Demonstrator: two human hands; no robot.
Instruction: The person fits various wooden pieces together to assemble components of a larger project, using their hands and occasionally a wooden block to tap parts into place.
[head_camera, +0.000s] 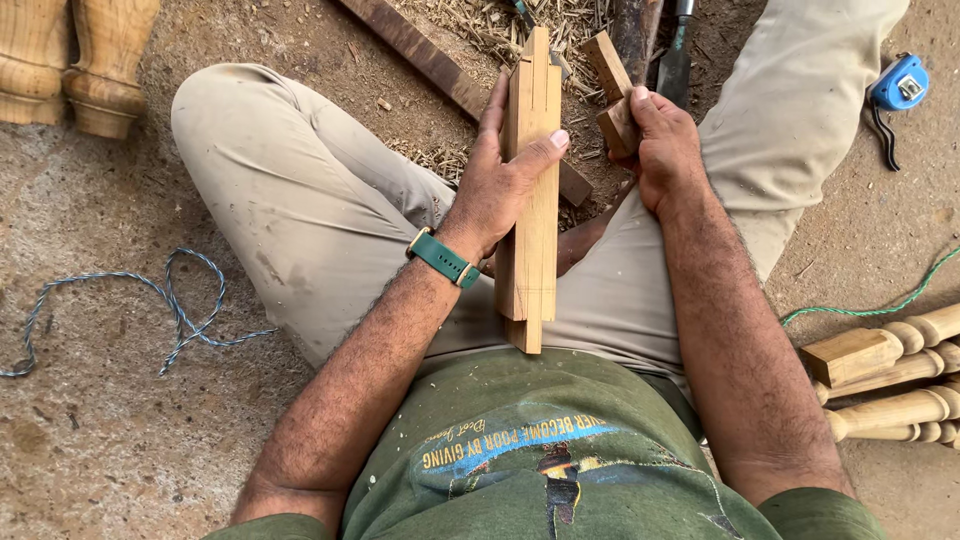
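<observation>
Upright wooden piece (530, 190) in left hand (500, 180), right hand (665, 150) beside (gripping block (615, 125))

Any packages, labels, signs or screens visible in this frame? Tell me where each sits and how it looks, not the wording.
No packages, signs or lit screens.
Shirt print: on the green shirt chest, bottom centre; yellow and blue curved lettering around a blue band.
Tape measure: on the ground, upper right; blue case with a pale square label.
Wristwatch band: green strap on the left hand's wrist; its face is hidden.
</observation>
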